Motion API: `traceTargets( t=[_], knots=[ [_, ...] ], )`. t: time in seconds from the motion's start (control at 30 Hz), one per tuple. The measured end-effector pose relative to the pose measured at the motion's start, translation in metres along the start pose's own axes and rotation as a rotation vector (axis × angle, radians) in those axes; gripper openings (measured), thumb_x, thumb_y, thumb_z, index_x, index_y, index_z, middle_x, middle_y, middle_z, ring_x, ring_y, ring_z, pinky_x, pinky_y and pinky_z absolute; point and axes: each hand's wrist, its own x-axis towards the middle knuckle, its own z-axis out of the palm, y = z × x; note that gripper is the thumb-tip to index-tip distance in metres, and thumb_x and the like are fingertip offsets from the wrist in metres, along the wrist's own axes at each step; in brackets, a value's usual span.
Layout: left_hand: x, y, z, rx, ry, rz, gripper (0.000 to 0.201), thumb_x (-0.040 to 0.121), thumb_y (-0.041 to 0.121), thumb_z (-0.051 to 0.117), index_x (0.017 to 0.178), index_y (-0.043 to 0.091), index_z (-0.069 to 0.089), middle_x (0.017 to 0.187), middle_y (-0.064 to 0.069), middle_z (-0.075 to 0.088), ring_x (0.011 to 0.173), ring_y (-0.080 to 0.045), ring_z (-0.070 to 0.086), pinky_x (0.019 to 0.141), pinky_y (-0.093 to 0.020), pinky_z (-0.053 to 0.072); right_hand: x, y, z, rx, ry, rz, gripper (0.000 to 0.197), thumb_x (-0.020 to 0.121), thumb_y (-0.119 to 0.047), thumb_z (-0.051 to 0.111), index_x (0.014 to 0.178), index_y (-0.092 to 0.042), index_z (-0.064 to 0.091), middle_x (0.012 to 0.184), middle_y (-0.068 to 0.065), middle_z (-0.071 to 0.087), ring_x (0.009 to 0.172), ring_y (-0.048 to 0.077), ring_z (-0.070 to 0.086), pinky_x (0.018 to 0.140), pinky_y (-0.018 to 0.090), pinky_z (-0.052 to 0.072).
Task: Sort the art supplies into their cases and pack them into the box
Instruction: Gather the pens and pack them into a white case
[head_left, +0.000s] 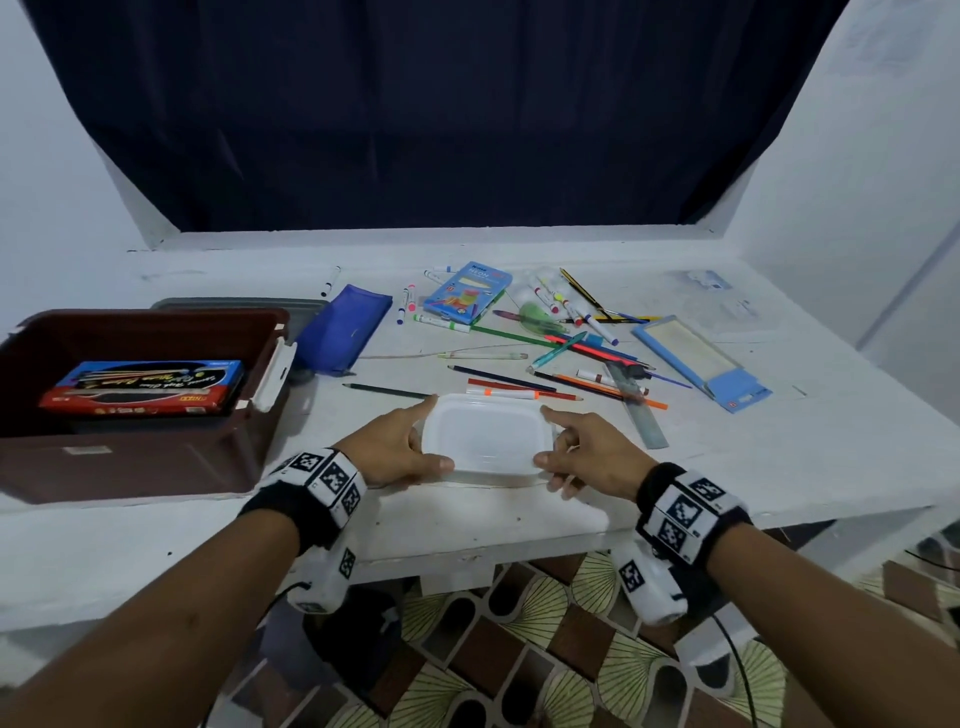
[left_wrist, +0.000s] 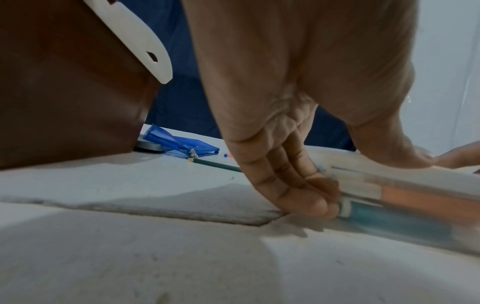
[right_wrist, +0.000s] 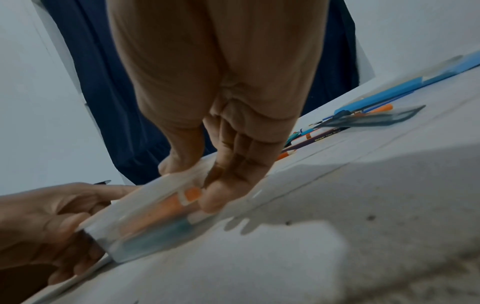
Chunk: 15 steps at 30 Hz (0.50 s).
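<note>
- Left hand (head_left: 387, 447) grips the left end of a clear plastic case (head_left: 485, 436): index finger along the far edge, thumb on the near edge, other fingers (left_wrist: 298, 191) curled against the end wall.
- Right hand (head_left: 584, 449) grips the right end the same way: thumb on the lid's near corner, index at the far corner, remaining fingers (right_wrist: 233, 174) curled against the side.
- Case sits on the white desk (head_left: 727, 467), near the front edge, lid on. Wrist views show orange and teal markers inside through the wall.
- Brown box (head_left: 140, 452) stands open at the left of the desk, well apart from the case; a flat pack of pens (head_left: 145, 387) lies in it.
- Blue pouch (head_left: 345, 327) lies just right of the box.
- Loose pencils, markers and pens (head_left: 550, 364) are scattered behind the case, with a blue pencil box (head_left: 467, 291), a ruler (head_left: 636, 410) and a light blue flat case (head_left: 701, 358) to the right.
</note>
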Motion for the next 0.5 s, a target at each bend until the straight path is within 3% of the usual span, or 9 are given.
traceTargets(
  t=[0.07,0.17,0.3,0.4,0.5],
  knots=[
    [-0.002,0.002,-0.001,-0.077,-0.002,0.024,0.076,0.078,0.029,0.077,0.140,0.042,0.035,0.070,-0.013,0.070,0.053,-0.022,0.059,0.060,-0.044,0.056,0.002,-0.005,0.000,-0.040,0.001,0.017,0.082,0.089,-0.011,0.070,0.154,-0.014,0.021,0.066,0.007,0.056,0.079,0.039,0.071,0.069,0.055,0.059],
    [-0.005,0.006,0.000,-0.141,-0.008,0.018,0.070,0.078,0.024,0.078,0.131,0.048,0.039,0.067,-0.013,0.068,0.054,-0.025,0.055,0.060,-0.045,0.054,0.000,-0.014,0.002,-0.075,-0.015,0.057,0.080,0.090,-0.010,0.068,0.154,-0.016,0.021,0.070,0.011,0.060,0.081,0.039,0.071,0.070,0.054,0.059],
    [-0.005,0.012,0.004,-0.280,0.019,-0.036,0.060,0.081,0.016,0.076,0.127,0.042,0.046,0.077,-0.015,0.067,0.064,-0.024,0.058,0.066,-0.041,0.054,0.001,-0.022,-0.004,0.045,0.006,0.117,0.067,0.093,-0.012,0.064,0.146,-0.026,0.025,0.085,0.018,0.066,0.083,0.039,0.070,0.076,0.056,0.058],
    [0.004,0.007,0.006,-0.411,0.149,-0.109,0.050,0.084,0.010,0.071,0.128,0.028,0.056,0.077,-0.022,0.066,0.062,-0.030,0.054,0.066,-0.045,0.049,0.007,-0.025,-0.008,0.037,-0.009,0.113,0.049,0.094,-0.010,0.062,0.136,-0.020,0.038,0.093,0.024,0.069,0.080,0.036,0.070,0.079,0.057,0.057],
    [0.008,0.008,0.007,-0.397,0.253,-0.167,0.043,0.085,0.002,0.063,0.124,0.019,0.058,0.073,-0.021,0.065,0.055,-0.028,0.055,0.063,-0.045,0.050,0.014,-0.033,-0.012,0.032,-0.021,0.161,0.030,0.090,-0.004,0.066,0.112,-0.016,0.050,0.095,0.026,0.070,0.082,0.039,0.070,0.082,0.054,0.058]
  ],
)
